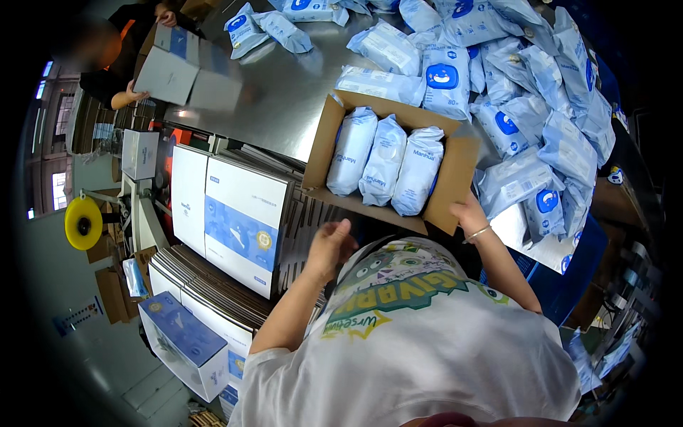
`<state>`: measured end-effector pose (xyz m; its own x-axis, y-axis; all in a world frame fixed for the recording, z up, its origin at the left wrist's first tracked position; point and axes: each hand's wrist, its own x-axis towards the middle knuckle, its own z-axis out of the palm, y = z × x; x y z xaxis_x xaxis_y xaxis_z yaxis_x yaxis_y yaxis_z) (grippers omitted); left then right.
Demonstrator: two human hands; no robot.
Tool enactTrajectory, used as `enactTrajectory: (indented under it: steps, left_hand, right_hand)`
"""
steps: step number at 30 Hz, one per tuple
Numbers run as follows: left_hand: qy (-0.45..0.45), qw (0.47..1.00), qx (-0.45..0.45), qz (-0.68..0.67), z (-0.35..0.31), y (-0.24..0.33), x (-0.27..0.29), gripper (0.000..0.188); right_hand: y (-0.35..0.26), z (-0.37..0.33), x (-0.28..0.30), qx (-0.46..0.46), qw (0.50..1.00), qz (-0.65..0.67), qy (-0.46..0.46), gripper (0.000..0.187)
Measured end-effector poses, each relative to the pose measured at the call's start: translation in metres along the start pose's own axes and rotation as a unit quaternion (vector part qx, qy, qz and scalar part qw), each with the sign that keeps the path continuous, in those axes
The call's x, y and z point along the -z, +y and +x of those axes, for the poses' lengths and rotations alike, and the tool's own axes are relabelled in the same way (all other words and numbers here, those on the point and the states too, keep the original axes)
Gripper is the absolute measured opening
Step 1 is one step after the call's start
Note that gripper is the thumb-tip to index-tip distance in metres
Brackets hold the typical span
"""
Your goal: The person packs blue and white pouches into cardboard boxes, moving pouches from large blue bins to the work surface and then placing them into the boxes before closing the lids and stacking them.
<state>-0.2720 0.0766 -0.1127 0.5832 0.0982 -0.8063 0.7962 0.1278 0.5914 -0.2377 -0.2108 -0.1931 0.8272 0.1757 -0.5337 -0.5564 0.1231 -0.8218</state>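
An open cardboard box (455, 167) sits at the near edge of the metal table, with three pale-blue packs of wipes (384, 153) standing side by side in it. My right hand (469, 217), with a bracelet on the wrist, grips the box's near right corner, thumb on the outside. My left hand (331, 249) is in front of the box, near its left side and apart from it. Its fingers are loosely bent and spaced, with nothing seen in them. Just left of that hand stand flattened white-and-blue cartons (242, 213).
A large heap of wipes packs (526, 121) covers the table's right side. More packs (267, 32) lie at the far edge of the metal table (284, 92). At the far left a co-worker (117, 57) handles a white box (171, 67). A yellow tape roll (83, 223) is at left.
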Motion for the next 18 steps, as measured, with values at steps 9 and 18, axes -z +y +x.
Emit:
enactTrajectory:
  steps: [9,18]
  left_hand:
    - [0.032,0.979,-0.163,-0.114,0.062,0.070,-0.024,0.022]
    - [0.432,0.766,-0.461,0.122,-0.145,0.063,0.082,0.045]
  right_hand:
    - [-0.053,0.045,-0.035,-0.053,0.996,0.070,0.007,0.047]
    - [-0.092,0.225,-0.217,-0.046,0.956,0.098,-0.272,0.072]
